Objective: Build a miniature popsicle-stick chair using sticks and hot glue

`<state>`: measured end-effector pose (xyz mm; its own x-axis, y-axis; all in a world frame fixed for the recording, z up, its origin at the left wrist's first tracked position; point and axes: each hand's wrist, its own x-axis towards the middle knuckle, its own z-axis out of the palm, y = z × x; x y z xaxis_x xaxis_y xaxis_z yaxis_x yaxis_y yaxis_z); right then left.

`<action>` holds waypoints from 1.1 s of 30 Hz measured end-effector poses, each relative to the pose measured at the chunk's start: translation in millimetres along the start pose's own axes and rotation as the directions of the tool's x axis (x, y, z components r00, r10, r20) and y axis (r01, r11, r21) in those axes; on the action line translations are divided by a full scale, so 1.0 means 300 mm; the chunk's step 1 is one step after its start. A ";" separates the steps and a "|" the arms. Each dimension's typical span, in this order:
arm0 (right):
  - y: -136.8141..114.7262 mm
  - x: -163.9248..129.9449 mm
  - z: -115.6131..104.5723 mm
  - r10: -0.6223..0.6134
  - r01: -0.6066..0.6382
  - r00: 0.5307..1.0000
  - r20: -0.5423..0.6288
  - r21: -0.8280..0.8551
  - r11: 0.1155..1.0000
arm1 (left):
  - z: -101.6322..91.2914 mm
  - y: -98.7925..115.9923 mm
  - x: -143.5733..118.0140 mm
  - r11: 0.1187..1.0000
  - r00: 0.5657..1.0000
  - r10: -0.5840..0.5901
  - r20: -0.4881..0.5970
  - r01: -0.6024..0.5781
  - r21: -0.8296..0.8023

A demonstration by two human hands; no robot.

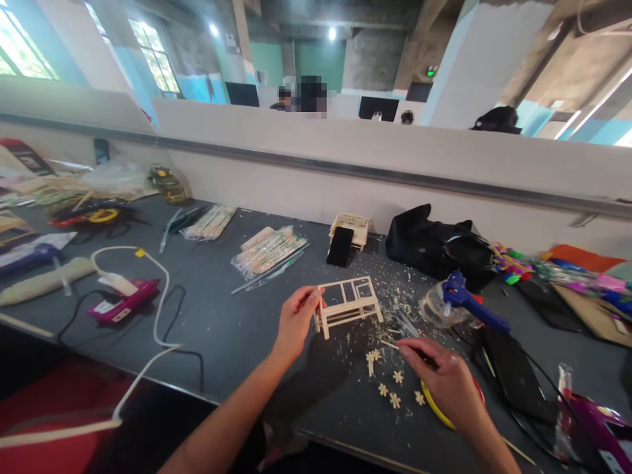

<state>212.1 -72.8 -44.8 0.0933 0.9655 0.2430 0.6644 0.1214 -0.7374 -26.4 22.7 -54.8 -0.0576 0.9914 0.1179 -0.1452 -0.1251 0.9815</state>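
Your left hand (295, 320) reaches in from the near edge of the worktop (222, 329), forearm angled up and to the right, thumb and fingers pinched on one end post of the small stick frame (348, 303), which stands upright on the worktop near its middle. Your right hand (439, 378) lies palm down closer to the near edge, fingers closed around a thin wooden stick (390, 343) that points toward the frame. Just beside it lie small stick flowers (390, 388) among wood shavings. The worktop is dark grey; a blue glue gun (467, 303), a black bag (429, 243) and a propped phone (340, 246) sit toward the far edge, below a pale partition wall.
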 end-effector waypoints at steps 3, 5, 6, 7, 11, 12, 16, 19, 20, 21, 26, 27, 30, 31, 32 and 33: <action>-0.038 0.004 0.035 -0.021 0.027 0.996 -0.091 0.068 0.997 | 0.001 -0.001 -0.076 0.999 1.000 -0.012 -0.006 0.012 0.038; -0.051 0.008 0.055 -0.021 0.033 0.991 -0.131 0.092 0.995 | 0.000 -0.006 -0.122 0.999 1.000 -0.027 -0.008 0.027 0.040; -0.054 0.012 0.062 -0.018 0.033 0.990 -0.140 0.100 0.994 | -0.001 -0.007 -0.140 0.998 0.999 -0.036 0.009 0.035 0.045; -0.057 0.020 0.068 -0.016 0.032 0.989 -0.144 0.106 0.994 | -0.001 -0.006 -0.154 0.998 0.999 -0.048 0.019 0.047 0.047; -0.065 0.076 0.088 -0.044 0.061 0.987 -0.155 0.101 0.993 | 0.002 0.007 -0.167 0.995 0.996 -0.074 0.041 0.071 0.069; -0.067 0.093 0.094 -0.061 0.077 0.986 -0.155 0.097 0.992 | 0.004 0.012 -0.164 0.994 0.996 -0.070 0.050 0.065 0.085; -0.077 0.145 0.125 -0.132 0.143 0.979 -0.154 0.063 0.988 | 0.003 0.030 -0.149 0.978 0.991 -0.002 0.132 -0.026 0.206; -0.077 0.138 0.148 -0.161 0.170 0.972 -0.169 0.045 0.984 | -0.012 0.037 -0.151 0.939 0.976 0.101 0.191 -0.157 0.305; -0.073 0.126 0.156 -0.164 0.175 0.971 -0.174 0.049 0.983 | -0.018 0.036 -0.154 0.917 0.967 0.150 0.205 -0.214 0.335; -0.068 0.111 0.165 -0.164 0.177 0.970 -0.178 0.056 0.983 | -0.024 0.033 -0.157 0.887 0.950 0.214 0.226 -0.286 0.361; -0.022 0.034 0.230 -0.073 0.090 0.985 -0.158 0.103 0.991 | -0.049 -0.011 -0.180 0.663 0.751 0.528 0.395 -0.656 0.360; -0.013 0.025 0.242 -0.046 0.064 0.987 -0.155 0.115 0.991 | -0.054 -0.020 -0.185 0.651 0.738 0.537 0.407 -0.670 0.357; 0.000 0.015 0.264 -0.023 0.046 0.987 -0.158 0.141 0.989 | -0.080 -0.028 -0.194 0.655 0.746 0.507 0.431 -0.659 0.370; 0.001 0.017 0.267 -0.030 0.052 0.988 -0.152 0.144 0.988 | -0.092 -0.022 -0.193 0.644 0.741 0.498 0.451 -0.664 0.379; -0.001 0.019 0.268 -0.038 0.059 0.989 -0.143 0.145 0.988 | -0.104 -0.012 -0.189 0.626 0.735 0.486 0.472 -0.670 0.400; -0.003 0.021 0.268 -0.047 0.066 0.990 -0.132 0.146 0.987 | -0.116 0.000 -0.182 0.596 0.729 0.474 0.494 -0.679 0.430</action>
<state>152.4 -48.2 -93.1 0.1591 0.9198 0.3587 0.5536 0.2177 -0.8039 -57.6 -32.7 -66.5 0.3769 0.6828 0.6259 0.3771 -0.7303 0.5697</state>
